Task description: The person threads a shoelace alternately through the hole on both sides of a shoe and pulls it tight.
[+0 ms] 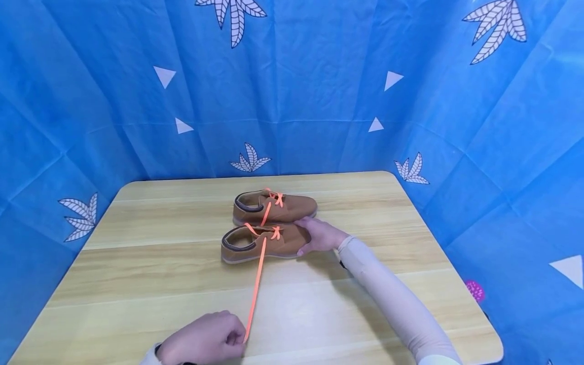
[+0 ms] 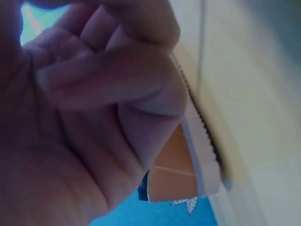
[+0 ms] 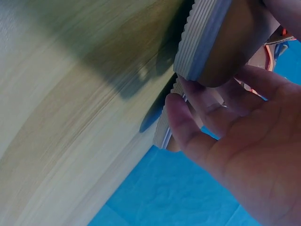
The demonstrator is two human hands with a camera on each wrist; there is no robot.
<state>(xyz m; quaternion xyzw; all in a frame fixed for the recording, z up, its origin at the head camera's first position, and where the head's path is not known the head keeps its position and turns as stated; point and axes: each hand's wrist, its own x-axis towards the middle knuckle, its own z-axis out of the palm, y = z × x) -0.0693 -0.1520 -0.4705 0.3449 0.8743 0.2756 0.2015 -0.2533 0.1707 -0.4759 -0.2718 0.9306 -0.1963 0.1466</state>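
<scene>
Two brown shoes lie side by side on the table, toes to the right: a near shoe [image 1: 283, 242] and a far shoe [image 1: 298, 205]. My right hand [image 1: 321, 235] grips the near shoe's toe, thumb on the near side and fingers on the far side. In the right wrist view the toe [image 3: 235, 47] sits between thumb and fingers. An orange shoelace [image 1: 256, 289] runs straight from the near shoe toward the front of the table. Its lower end is pinched in my left hand [image 1: 205, 337], whose fingers are curled. The left wrist view shows the shoe's heel [image 2: 174, 169] beyond that hand.
The wood-patterned table [image 1: 137, 284] has rounded corners. A blue curtain [image 1: 319, 91] with white leaves and triangles hangs behind it and along both sides. Another orange lace [image 1: 266, 213] lies across the far shoe and reaches down toward the near one.
</scene>
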